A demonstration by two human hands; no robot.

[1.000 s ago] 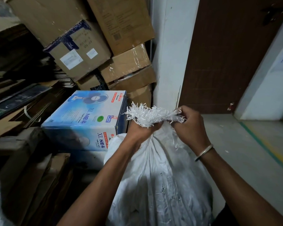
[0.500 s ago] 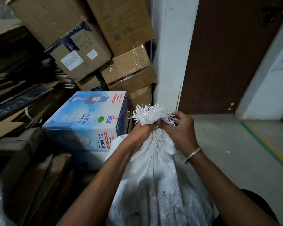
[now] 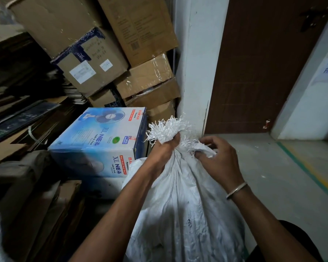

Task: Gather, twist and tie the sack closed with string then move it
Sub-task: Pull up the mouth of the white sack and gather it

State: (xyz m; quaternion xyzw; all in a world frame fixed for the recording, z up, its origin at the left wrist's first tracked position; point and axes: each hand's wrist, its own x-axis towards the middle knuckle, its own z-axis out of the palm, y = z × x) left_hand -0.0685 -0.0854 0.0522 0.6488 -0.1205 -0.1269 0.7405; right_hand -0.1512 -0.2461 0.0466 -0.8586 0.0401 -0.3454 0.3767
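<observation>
The fingers (image 3: 174, 139) of the left hand (image 3: 164, 151) are curling tightly round the gathered neck of the white woven plastic sack (image 3: 184, 205), squeezing the material into one bunch. The frayed white fringe (image 3: 169, 127) of the sack mouth is projecting above this grip. The fingers (image 3: 202, 155) of the right hand (image 3: 222, 161) are curling inward and pinching a loose fold of the sack mouth, just beside the left hand on its right side. The upper fingers of this hand are arching over the fold. A thin metal bangle (image 3: 236, 190) is sitting on the right wrist.

The sack is standing upright directly in front of the person, between both forearms. Its base is lying outside the frame.

A blue and white printed table fan carton (image 3: 102, 144) is sitting just beside the sack on the left. Brown cardboard cartons (image 3: 95, 53) are leaning in a stack behind that carton. A white painted pillar (image 3: 195, 72) is standing behind the sack mouth, and a dark brown door (image 3: 263, 63) is adjoining the pillar on the right. The grey concrete floor (image 3: 263, 167) is carrying a green and yellow stripe (image 3: 303, 167) along its right side.
</observation>
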